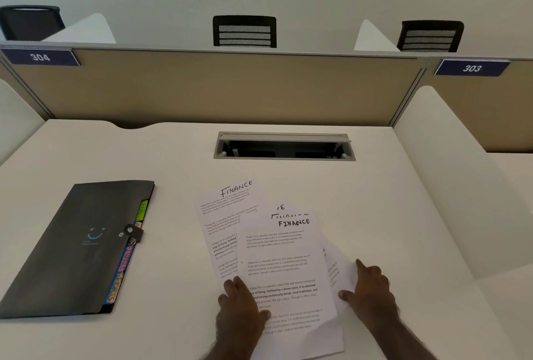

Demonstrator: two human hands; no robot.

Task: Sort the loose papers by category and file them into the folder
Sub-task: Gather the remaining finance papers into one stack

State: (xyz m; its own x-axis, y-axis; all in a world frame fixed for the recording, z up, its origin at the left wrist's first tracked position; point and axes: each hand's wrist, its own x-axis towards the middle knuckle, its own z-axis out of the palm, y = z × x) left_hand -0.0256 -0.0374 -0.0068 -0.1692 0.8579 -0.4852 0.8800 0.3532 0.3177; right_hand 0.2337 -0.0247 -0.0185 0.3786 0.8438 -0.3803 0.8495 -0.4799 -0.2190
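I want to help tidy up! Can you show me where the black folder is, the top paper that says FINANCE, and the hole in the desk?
black folder [72,247]: head view, middle of its closed cover.
top FINANCE paper [284,256]: head view, on its printed text.
desk cable hatch [284,149]: head view, the dark opening.

"FINANCE" is handwritten atop the top sheet [284,267] between the two sets of fingers, and again on the sheet [227,201] beyond the left fingers. Far left of them, the folder's tabs [122,267] read "SPORTS"; the others are unclear. Partition signs read "304" [40,57] and "303" [472,68].
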